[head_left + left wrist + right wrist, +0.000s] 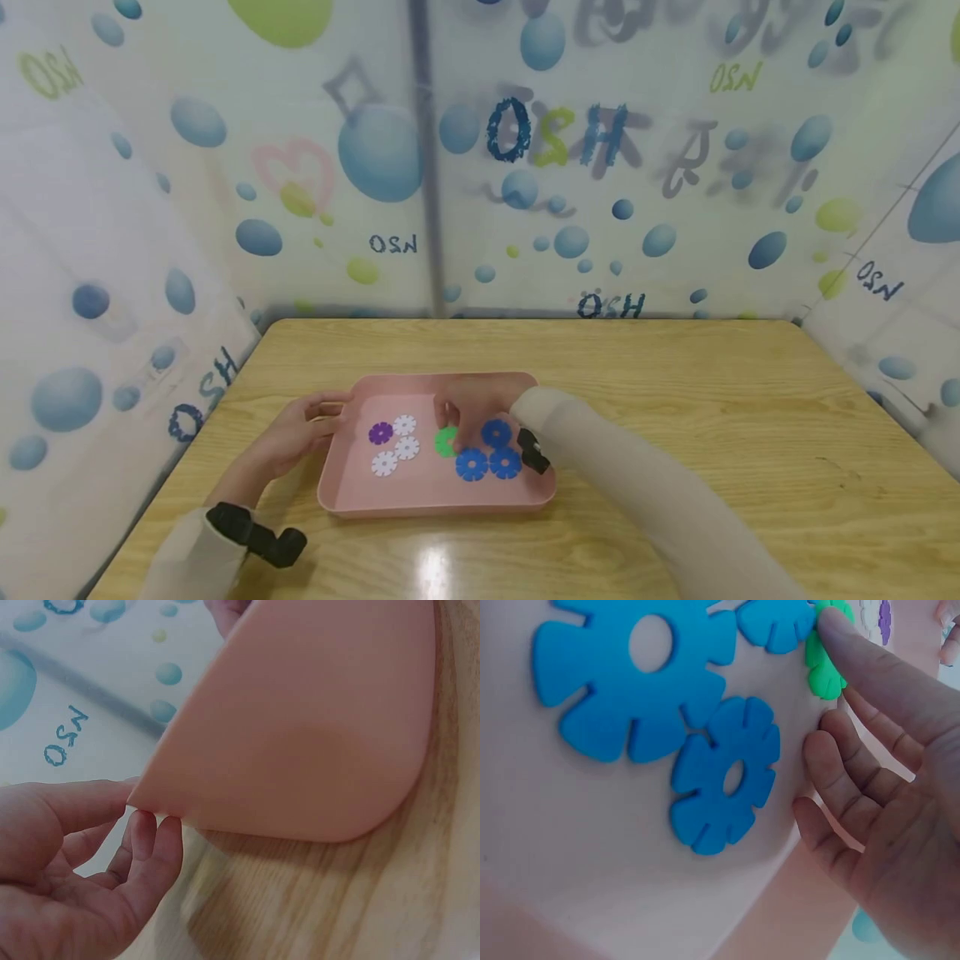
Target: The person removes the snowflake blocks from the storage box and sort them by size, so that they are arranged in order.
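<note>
A pink tray (352,492) on the wooden table holds several slotted, flower-shaped plastic discs. My left hand (292,433) is at the tray's left side; in the left wrist view, its thumb and fingers (166,847) pinch the rim. My right hand (480,404) reaches down inside the tray to a green disc (446,442). In the right wrist view, the right thumb tip touches the green disc (825,671), with the index finger behind it, partly hidden. Three blue discs (472,464) lie close to the right hand.
At the tray's left lie a purple disc (381,432) and three white discs (385,463). The wooden table (720,433) extends to the right. Wall panels (495,217) with blue and green dots stand behind and beside the table.
</note>
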### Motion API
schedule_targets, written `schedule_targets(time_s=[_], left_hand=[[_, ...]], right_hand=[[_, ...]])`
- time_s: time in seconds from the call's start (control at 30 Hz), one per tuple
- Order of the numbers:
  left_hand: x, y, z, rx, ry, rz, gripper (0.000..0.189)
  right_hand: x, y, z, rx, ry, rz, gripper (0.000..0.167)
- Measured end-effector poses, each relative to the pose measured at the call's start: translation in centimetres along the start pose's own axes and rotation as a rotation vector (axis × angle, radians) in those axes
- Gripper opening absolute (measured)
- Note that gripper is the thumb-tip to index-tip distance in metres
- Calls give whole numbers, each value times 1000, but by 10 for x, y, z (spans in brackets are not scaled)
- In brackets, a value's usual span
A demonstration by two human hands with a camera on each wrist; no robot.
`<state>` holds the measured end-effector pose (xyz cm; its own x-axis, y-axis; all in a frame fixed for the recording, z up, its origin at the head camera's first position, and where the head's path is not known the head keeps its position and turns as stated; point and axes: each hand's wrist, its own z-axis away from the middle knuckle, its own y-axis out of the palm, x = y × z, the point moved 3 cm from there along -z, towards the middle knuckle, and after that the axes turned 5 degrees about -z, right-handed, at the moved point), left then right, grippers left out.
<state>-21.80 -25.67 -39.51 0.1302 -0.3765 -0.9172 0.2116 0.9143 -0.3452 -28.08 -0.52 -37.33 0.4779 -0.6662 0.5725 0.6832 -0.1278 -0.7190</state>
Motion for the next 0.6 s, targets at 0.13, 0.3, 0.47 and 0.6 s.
schedule_targets(time_s=[0.13, 0.3, 0.47, 0.6], left_hand=[[1, -1, -1, 1, 2, -4, 47], [1, -1, 0, 7, -4, -4, 48], [1, -1, 0, 8, -2, -6, 48], [1, -1, 0, 8, -4, -5, 48]], right_hand=[[-2, 0, -3, 2, -13, 2, 27], [-2, 1, -5, 19, -31, 26, 26], [1, 1, -3, 18, -24, 49, 25], [1, 0, -2, 11, -26, 67, 25]])
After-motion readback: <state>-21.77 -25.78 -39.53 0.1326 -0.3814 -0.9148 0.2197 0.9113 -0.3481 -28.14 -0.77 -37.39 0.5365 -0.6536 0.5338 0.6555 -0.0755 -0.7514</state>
